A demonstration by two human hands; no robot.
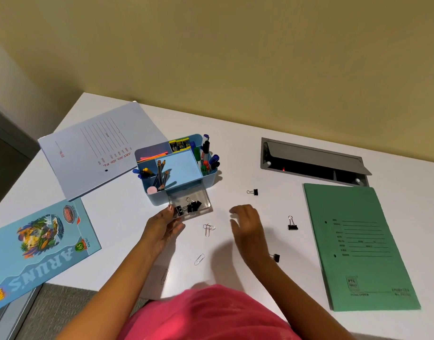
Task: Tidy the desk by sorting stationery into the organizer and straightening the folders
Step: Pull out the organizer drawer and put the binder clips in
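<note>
From the head camera, the job is looking partly done: the blue organizer [176, 168] is already holding pens, pencils and markers upright in its compartments, and its clear drawer [190, 204] is sitting pulled out toward the person with a few black binder clips lying inside. The left hand [163, 229] is resting at the drawer's front left corner, fingers loosely curled against it; whether it is actually gripping the drawer I cannot tell. The right hand [246, 225] is hovering just above the desk [235, 143], fingers spread apart and holding nothing. Loose items are still waiting: a far binder clip [252, 192], a standing binder clip [292, 224] to the right, another clip [275, 257] partly hidden behind the right wrist, a cluster of paper clips [208, 228] between the hands, and two more nearer the desk edge. The folders are not straightened: the green folder [358, 244] is running long axis away from the person, slightly tilted, while the white folder [98, 148] is lying skewed and the blue printed folder [39, 251] is overhanging the left edge.
</note>
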